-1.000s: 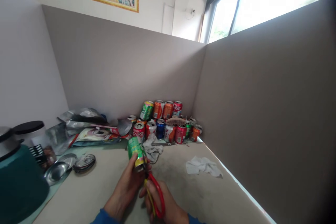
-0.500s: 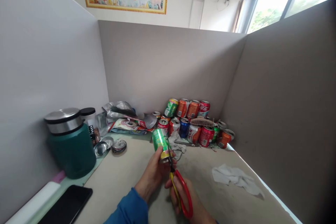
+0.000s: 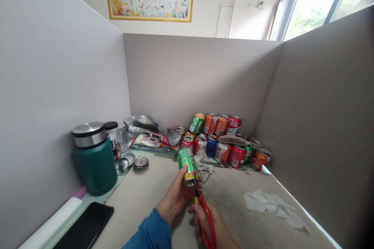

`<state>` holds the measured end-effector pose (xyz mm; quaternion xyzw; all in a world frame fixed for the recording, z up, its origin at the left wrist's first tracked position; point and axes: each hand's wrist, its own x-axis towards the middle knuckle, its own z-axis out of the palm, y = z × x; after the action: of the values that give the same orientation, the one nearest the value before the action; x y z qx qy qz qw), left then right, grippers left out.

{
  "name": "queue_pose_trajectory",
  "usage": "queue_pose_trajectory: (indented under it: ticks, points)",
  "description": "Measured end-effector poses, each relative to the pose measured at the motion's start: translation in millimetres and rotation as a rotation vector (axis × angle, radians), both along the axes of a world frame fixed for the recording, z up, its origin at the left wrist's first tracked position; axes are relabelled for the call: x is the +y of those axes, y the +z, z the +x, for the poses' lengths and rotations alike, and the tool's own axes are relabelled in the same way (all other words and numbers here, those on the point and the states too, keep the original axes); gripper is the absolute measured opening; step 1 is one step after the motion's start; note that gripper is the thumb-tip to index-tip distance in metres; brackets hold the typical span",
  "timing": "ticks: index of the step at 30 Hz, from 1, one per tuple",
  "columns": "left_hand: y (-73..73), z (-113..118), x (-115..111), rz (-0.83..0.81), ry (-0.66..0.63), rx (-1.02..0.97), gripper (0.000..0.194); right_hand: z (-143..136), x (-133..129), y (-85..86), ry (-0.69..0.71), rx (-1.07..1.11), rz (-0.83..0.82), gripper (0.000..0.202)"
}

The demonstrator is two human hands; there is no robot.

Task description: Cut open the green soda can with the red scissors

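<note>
My left hand (image 3: 174, 198) is wrapped round a green and yellow drink can (image 3: 184, 160), which tilts over the table. Its thumb presses on the near side, and fingertips show past the can's right edge. In my right hand (image 3: 209, 218) is a pair of scissors (image 3: 210, 221) with red and yellow handles. The dark blades point up and lie along the can's right side, close to its lower end. Whether they are inside the metal I cannot tell.
Stacked drink cans (image 3: 237, 156) stand at the back, with a brown strip (image 3: 232, 139) on them. A white cloth (image 3: 276, 208) lies right. At left are a green vacuum jar (image 3: 95, 163), a phone (image 3: 84, 227), cut can ends (image 3: 140, 164) and cut metal sheets (image 3: 142, 124).
The whole scene has shifted right and slightly down as my head turned. The scissor handles are closer together now. Both hands keep hold of the can and scissors.
</note>
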<state>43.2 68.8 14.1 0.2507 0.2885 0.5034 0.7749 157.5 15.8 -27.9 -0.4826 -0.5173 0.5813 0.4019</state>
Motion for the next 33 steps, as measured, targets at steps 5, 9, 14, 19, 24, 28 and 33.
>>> queue_pose_trajectory:
  ticks: [5, 9, 14, 19, 24, 28, 33]
  points:
    - [-1.7, -1, 1, -0.011, -0.022, -0.002, 0.039, 2, -2, 6.8, 0.026, 0.03, -0.01, 0.077]
    - [-4.6, -2, 4, 0.02, -0.021, 0.053, 0.04, -3, -10, 8.0, -0.018, 0.119, -0.027, 0.076]
    - [-8.7, 2, 4, -0.024, -0.084, 0.15, 0.045, -18, -23, 0.4, -0.133, 0.319, -0.167, 0.073]
    - [-6.0, 2, 3, 0.04, -0.115, 0.059, 0.048, -17, -26, 4.1, -0.142, 0.184, -0.077, 0.077]
    - [-4.0, 2, 1, 0.016, -0.068, 0.066, 0.046, -13, -24, 11.8, -0.089, 0.164, -0.086, 0.077]
    - [-7.0, 3, 3, -0.008, -0.034, 0.064, 0.046, -12, -17, 4.5, -0.061, 0.183, -0.122, 0.075]
    - [-11.4, 3, 7, -0.055, -0.005, 0.069, 0.046, -7, -7, -3.3, -0.061, 0.191, -0.094, 0.075]
